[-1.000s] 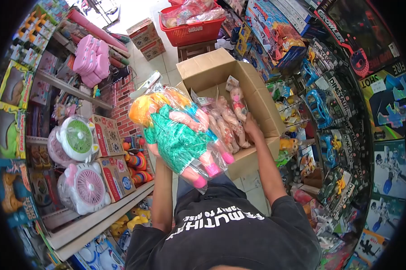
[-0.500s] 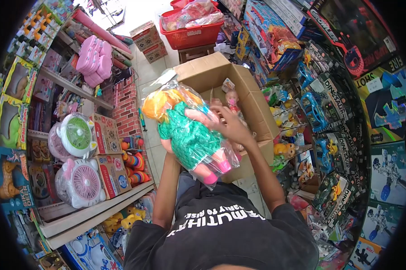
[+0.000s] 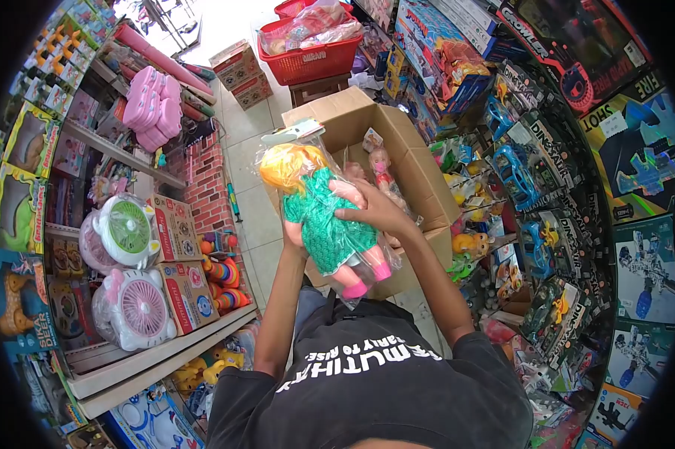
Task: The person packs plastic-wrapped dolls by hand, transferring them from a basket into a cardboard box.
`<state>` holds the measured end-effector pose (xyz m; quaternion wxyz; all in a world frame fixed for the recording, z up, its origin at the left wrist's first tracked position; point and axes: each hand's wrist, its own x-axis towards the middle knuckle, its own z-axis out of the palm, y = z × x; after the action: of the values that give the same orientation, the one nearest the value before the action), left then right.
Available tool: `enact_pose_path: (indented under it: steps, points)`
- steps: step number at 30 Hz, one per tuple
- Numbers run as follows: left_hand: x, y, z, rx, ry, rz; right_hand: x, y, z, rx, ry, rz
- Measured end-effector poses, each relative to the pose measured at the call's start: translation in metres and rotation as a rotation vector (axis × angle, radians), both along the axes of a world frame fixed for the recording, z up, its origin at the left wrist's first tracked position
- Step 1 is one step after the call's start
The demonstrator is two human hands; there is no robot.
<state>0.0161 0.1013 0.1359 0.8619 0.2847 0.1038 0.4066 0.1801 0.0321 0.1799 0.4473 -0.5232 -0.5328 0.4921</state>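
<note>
In the middle of the frame, a bagged doll (image 3: pixel 326 217) in a green dress with orange hair is held up in front of the open cardboard box (image 3: pixel 427 179). The right hand (image 3: pixel 379 213) lies across the doll's front, fingers close together and curled against the plastic. A second ago this hand was down inside the box among the small dolls (image 3: pixel 380 166); it has since come up onto the bag. The left hand (image 3: pixel 291 238) supports the doll from behind at its lower left edge. It is mostly hidden, so its finger spread cannot be told. The doll now sits a little further right and more upright than before.
</note>
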Motion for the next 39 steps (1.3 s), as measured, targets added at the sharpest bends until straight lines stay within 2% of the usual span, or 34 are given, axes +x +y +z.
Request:
enact_pose_path:
  steps: [1, 3, 4, 6, 7, 9, 11, 13, 15, 17, 18, 19, 21, 22, 25, 26, 27, 29, 31, 32, 36, 38, 39]
  points:
    - [-0.001, 0.001, -0.002, 0.001, 0.001, 0.001, 0.000, -0.001, 0.002, 0.001, 0.001, 0.001]
    - [-0.003, 0.003, -0.015, 0.355, 0.244, 0.084, -0.001, -0.007, 0.007, -0.028, 0.223, -0.016]
    - [-0.006, 0.005, -0.023, 0.355, 0.243, 0.080, 0.001, -0.009, 0.007, -0.029, 0.223, -0.020]
    - [-0.013, 0.010, -0.036, -0.125, 0.020, -0.116, 0.006, -0.012, 0.007, -0.045, 0.404, -0.050]
    - [-0.013, 0.007, -0.030, -0.125, 0.018, -0.121, 0.009, -0.013, 0.008, -0.043, 0.402, -0.055]
    - [-0.016, 0.000, -0.018, -0.193, 0.051, -0.120, 0.017, -0.017, 0.012, -0.080, 0.558, -0.106]
    - [-0.018, 0.005, -0.034, -0.260, 0.082, -0.112, 0.023, -0.021, 0.022, -0.080, 0.563, -0.143]
    - [-0.024, 0.016, -0.059, -0.257, 0.090, -0.116, 0.037, -0.023, 0.027, 0.048, 0.474, -0.272]
    - [-0.027, 0.013, -0.045, -0.254, 0.006, -0.169, 0.054, -0.027, 0.036, 0.030, 0.429, -0.349]
    - [-0.031, 0.013, -0.042, -0.281, 0.075, -0.075, 0.075, -0.027, 0.033, 0.162, 0.066, -0.441]
    - [-0.035, 0.015, -0.043, -0.273, 0.086, -0.064, 0.077, -0.029, 0.030, 0.161, 0.089, -0.550]
    - [-0.038, 0.015, -0.041, -0.274, 0.085, -0.063, 0.083, -0.030, 0.030, 0.160, 0.089, -0.550]
    - [-0.045, 0.016, -0.037, -0.253, 0.078, -0.041, 0.097, -0.029, 0.028, 0.072, -0.544, -0.624]
    - [-0.047, 0.018, -0.040, -0.276, 0.077, -0.030, 0.094, -0.026, 0.024, 0.117, -0.623, -0.653]
    - [-0.044, 0.015, -0.034, -0.275, 0.080, -0.005, 0.100, -0.008, -0.039, 0.188, -0.704, -0.615]
    - [-0.041, 0.015, -0.036, -0.274, 0.079, -0.006, 0.093, -0.005, -0.047, 0.007, -0.798, -0.579]
    - [-0.039, 0.015, -0.039, -0.281, 0.086, -0.005, 0.083, 0.000, -0.060, 0.008, -0.798, -0.580]
    - [-0.033, 0.015, -0.039, -0.287, 0.095, -0.002, 0.068, 0.006, -0.103, 0.071, -1.151, -0.712]
    - [-0.027, 0.012, -0.033, -0.275, 0.096, -0.053, 0.065, 0.006, -0.160, 0.080, -1.226, -0.734]
    - [-0.024, 0.013, -0.035, -0.289, 0.130, -0.051, 0.061, 0.006, -0.167, 0.091, -1.303, -0.755]
    - [-0.011, 0.019, -0.047, -0.276, 0.229, -0.065, 0.053, -0.006, -0.167, -0.024, -1.205, -0.683]
    - [0.003, 0.024, -0.050, -0.249, 0.236, -0.058, 0.057, -0.010, -0.163, -0.130, -1.128, -0.487]
    - [0.010, 0.026, -0.051, -0.221, 0.245, -0.044, 0.064, -0.010, -0.173, -0.129, -1.131, -0.492]
